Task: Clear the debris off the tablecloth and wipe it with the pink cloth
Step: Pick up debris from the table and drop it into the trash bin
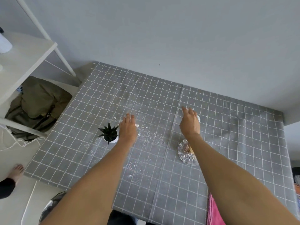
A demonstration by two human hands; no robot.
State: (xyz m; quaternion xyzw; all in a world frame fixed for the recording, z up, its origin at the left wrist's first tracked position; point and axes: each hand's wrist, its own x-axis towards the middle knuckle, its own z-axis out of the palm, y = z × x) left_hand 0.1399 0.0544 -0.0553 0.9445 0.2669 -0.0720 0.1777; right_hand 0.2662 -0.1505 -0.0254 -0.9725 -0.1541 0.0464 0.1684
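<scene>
Grey white-checked tablecloth [162, 184], pink cloth [214, 213]

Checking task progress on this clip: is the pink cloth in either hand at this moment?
No. The pink cloth lies at the near table edge, while the left hand and right hand reach over white debris farther out on the tablecloth.

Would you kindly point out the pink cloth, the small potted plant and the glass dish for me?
pink cloth [213, 211], head view, on its visible folded edge.
potted plant [108, 132], head view, on its dark leaves.
glass dish [186, 155], head view, on its clear rim.
</scene>
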